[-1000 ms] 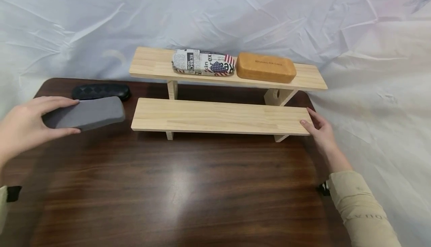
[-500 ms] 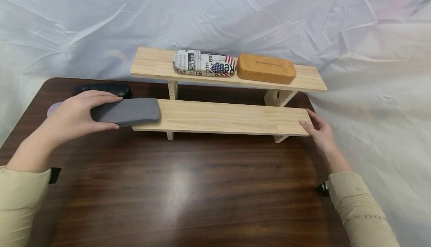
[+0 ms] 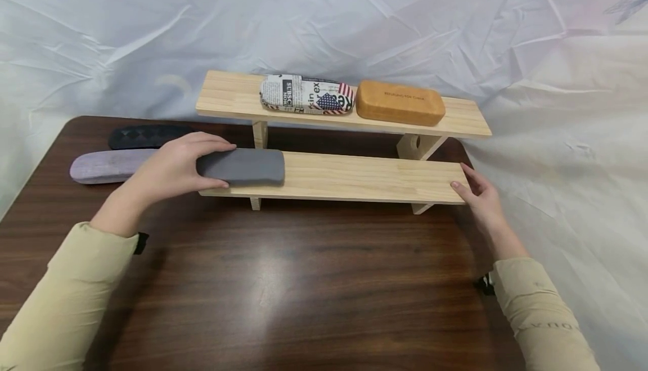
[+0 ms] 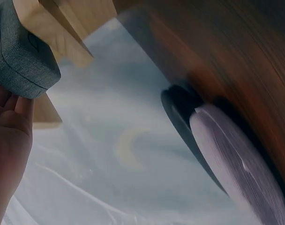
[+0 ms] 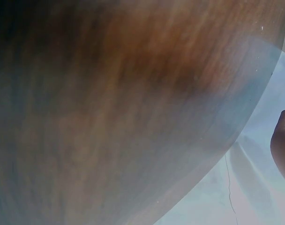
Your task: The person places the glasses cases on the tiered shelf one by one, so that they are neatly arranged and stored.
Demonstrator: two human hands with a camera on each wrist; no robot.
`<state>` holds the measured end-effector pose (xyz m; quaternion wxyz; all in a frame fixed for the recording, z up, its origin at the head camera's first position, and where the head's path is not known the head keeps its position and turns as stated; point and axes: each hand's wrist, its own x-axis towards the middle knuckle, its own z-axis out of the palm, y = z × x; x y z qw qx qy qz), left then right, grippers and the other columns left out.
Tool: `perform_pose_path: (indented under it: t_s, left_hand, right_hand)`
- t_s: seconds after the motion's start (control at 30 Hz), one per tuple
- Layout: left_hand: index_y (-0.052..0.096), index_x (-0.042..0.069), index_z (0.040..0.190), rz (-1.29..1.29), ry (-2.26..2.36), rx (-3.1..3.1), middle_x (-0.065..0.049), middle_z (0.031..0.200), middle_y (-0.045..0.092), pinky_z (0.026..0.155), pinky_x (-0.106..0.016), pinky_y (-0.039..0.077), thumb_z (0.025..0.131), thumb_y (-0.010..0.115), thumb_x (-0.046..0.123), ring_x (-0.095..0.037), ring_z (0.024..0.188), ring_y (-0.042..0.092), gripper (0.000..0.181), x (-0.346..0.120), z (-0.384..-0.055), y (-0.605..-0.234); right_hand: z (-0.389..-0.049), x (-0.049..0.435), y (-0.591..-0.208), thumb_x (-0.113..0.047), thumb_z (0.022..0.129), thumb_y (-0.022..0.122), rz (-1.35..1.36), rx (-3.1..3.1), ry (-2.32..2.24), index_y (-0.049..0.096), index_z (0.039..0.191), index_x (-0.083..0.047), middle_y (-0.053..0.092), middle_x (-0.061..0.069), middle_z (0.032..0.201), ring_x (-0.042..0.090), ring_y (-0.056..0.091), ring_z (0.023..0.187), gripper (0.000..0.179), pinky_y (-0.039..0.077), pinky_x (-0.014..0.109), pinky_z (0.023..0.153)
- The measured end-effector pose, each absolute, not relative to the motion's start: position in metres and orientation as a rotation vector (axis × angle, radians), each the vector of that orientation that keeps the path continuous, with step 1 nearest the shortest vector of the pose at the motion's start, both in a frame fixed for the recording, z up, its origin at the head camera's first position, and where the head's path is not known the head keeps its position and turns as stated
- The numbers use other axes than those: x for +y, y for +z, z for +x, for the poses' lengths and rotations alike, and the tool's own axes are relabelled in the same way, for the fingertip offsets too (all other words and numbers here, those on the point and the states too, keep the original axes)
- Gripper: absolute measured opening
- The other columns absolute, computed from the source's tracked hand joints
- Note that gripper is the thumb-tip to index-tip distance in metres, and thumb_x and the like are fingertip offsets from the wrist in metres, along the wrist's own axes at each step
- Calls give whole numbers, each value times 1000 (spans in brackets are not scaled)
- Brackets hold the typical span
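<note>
My left hand point(image 3: 174, 167) grips a grey glasses case point(image 3: 245, 167) between thumb and fingers, over the left part of the lower board of a two-step wooden shelf point(image 3: 364, 177). Whether the case touches the board I cannot tell. In the left wrist view the grey case point(image 4: 23, 61) shows a seam along its side, beside the wood. At the board's right end, my right hand point(image 3: 483, 199) holds the corner, thumb on top and fingers at the end edge. A newspaper-print glasses case point(image 3: 306, 95) and an orange-brown glasses case point(image 3: 400, 103) lie side by side on the upper board.
A lilac glasses case point(image 3: 108, 167) and a black one point(image 3: 147, 136) lie on the dark wooden table point(image 3: 304, 281), left of the shelf. The left forearm partly covers the lilac one. A white wrinkled sheet point(image 3: 324, 17) hangs behind the table.
My left hand has carried the grey glasses case rightward, from beside the shelf to over the lower board. The lilac case has come into view. My right hand stays on the board's end.
</note>
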<state>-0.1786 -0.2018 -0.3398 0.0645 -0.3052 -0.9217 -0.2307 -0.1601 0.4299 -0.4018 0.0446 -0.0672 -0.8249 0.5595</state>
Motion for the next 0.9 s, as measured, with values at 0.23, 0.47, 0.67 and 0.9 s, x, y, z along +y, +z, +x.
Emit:
perform_pose_path:
  t_s: [0.23,0.47,0.67,0.9]
  left_hand:
    - [70,5,137,-950,-737,-2785,-17,137,69,105,-57,52,75,99,22,-37,131,62,70,-187,-183,-341]
    - [71,7,137,-958,-758,-2807,-15,138,69,104,-56,53,77,97,23,-36,130,62,68,-179,-183,-343]
    - [72,6,135,-971,-769,-2794,-15,137,70,104,-54,53,76,98,21,-36,129,63,66,-176,-184,-346]
    - [71,6,137,-964,-760,-2803,-16,138,70,104,-55,53,77,97,22,-36,129,63,67,-175,-184,-346]
  right_hand:
    - [-160,429,-402,-16,104,70,-196,-2510,1729,35,166,-6,36,22,169,-3,51,124,72,47,1,91]
    - [-160,429,-401,-16,104,69,-178,-2506,1745,33,166,-4,29,21,173,-1,50,131,72,47,0,91]
    - [-160,429,-401,-16,104,69,-171,-2508,1742,33,166,-4,28,21,174,1,48,137,73,46,0,92]
    - [-160,429,-401,-16,103,70,-189,-2497,1747,34,166,-5,30,20,173,0,49,133,73,46,0,91]
